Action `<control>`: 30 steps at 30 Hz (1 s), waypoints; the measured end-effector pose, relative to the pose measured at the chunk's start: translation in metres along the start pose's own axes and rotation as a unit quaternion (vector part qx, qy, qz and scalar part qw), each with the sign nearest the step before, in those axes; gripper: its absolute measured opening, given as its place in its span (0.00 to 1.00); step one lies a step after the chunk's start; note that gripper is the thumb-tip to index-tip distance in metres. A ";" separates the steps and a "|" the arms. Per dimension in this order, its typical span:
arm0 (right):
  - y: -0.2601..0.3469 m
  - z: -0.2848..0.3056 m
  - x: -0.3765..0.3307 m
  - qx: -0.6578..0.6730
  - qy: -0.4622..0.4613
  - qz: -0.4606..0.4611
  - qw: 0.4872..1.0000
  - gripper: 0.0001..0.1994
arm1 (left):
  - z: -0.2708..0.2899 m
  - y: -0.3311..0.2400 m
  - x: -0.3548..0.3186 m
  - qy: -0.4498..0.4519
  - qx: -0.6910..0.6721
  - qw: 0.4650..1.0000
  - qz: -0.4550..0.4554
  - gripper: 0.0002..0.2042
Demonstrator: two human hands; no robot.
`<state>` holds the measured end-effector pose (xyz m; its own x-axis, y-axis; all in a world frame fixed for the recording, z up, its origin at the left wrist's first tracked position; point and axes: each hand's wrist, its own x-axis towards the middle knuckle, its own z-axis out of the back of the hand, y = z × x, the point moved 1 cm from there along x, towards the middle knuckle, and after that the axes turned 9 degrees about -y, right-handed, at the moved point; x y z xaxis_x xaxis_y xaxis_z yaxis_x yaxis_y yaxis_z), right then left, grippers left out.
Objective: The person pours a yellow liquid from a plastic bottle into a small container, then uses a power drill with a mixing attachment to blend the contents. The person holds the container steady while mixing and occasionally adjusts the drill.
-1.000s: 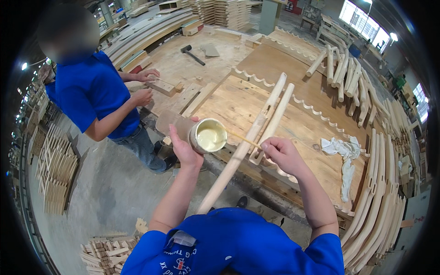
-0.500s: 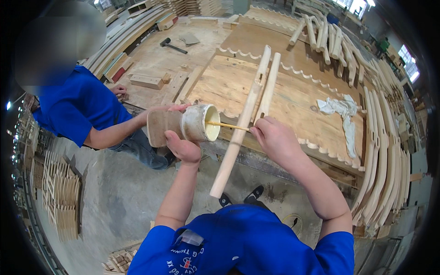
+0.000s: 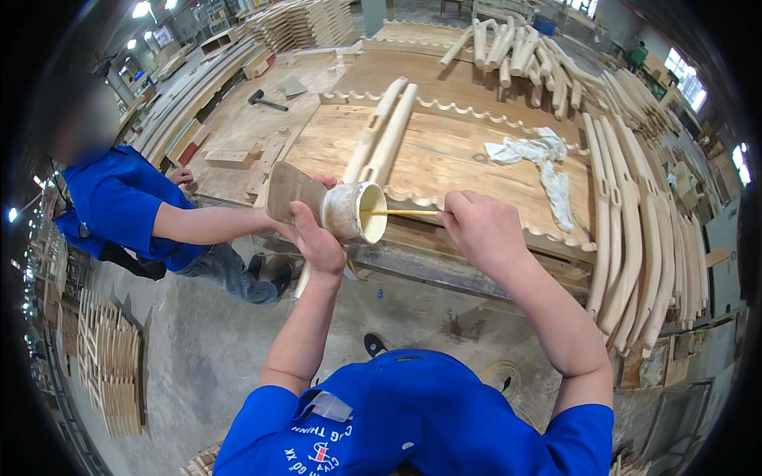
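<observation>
- Far left, stacks of curved wooden slats point(image 3: 111, 361) sit on the concrete floor point(image 3: 206, 341).
- Next over, a co-worker in a blue shirt point(image 3: 119, 202) leans in, one arm stretched toward a flat brown board point(image 3: 292, 193) that stands just behind the cup; whether their hand grips it is hidden.
- Up beyond them, a hammer point(image 3: 266, 100) lies on the far bench among loose wooden blocks point(image 3: 230, 158).
- Now the person's left hand point(image 3: 313, 238): wrapped around a small glue cup point(image 3: 355, 212), tipped on its side, mouth facing right, pale yellow inside.
- The cup is held in the air at the near edge of the workbench point(image 3: 476, 170), in front of two long rounded wooden rails point(image 3: 381, 139) lying side by side on the bench top.
- A thin stick point(image 3: 405, 212) runs level from the cup's mouth to the right hand point(image 3: 480, 230), which is closed on its outer end.
- The two hands are apart, joined only by that stick.
- Further right, a crumpled white rag point(image 3: 540, 159) lies on the bench.
- Far right, rows of curved wooden legs point(image 3: 635, 230) lean along the bench edge.
</observation>
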<state>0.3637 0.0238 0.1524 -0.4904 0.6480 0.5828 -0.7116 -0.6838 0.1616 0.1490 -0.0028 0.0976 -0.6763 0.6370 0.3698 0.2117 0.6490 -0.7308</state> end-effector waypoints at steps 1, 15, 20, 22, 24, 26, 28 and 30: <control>-0.007 0.010 -0.009 -0.005 -0.003 0.004 1.000 0.07 | -0.010 0.000 -0.011 -0.004 0.010 1.000 -0.001 0.29; -0.087 0.109 -0.116 -0.100 -0.051 0.039 0.993 0.02 | -0.119 0.015 -0.122 0.030 0.038 0.997 0.067 0.27; -0.105 0.120 -0.121 -0.145 -0.081 0.048 0.985 0.03 | -0.140 0.035 -0.126 0.025 0.010 0.990 0.141 0.26; -0.107 0.123 -0.118 -0.162 -0.069 0.049 0.983 0.03 | -0.141 0.045 -0.118 0.041 0.017 0.985 0.168 0.25; -0.112 0.126 -0.112 -0.188 -0.061 0.055 0.979 0.03 | -0.141 0.058 -0.107 0.054 0.020 0.981 0.187 0.25; -0.117 0.126 -0.101 -0.226 -0.057 0.062 0.970 0.04 | -0.140 0.071 -0.094 0.060 0.019 0.979 0.194 0.25; -0.130 0.126 -0.089 -0.255 -0.062 0.049 0.964 0.05 | -0.136 0.085 -0.076 0.031 0.021 0.978 0.206 0.24; -0.154 0.115 -0.074 -0.267 -0.077 0.017 0.960 0.06 | -0.129 0.095 -0.054 0.005 0.009 0.973 0.233 0.24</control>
<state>0.5678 0.0421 0.1760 -0.4677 0.5431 0.6974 -0.8730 -0.4074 -0.2682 0.2967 0.0777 0.0818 -0.5034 0.8640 0.0025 0.4809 0.2826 -0.8300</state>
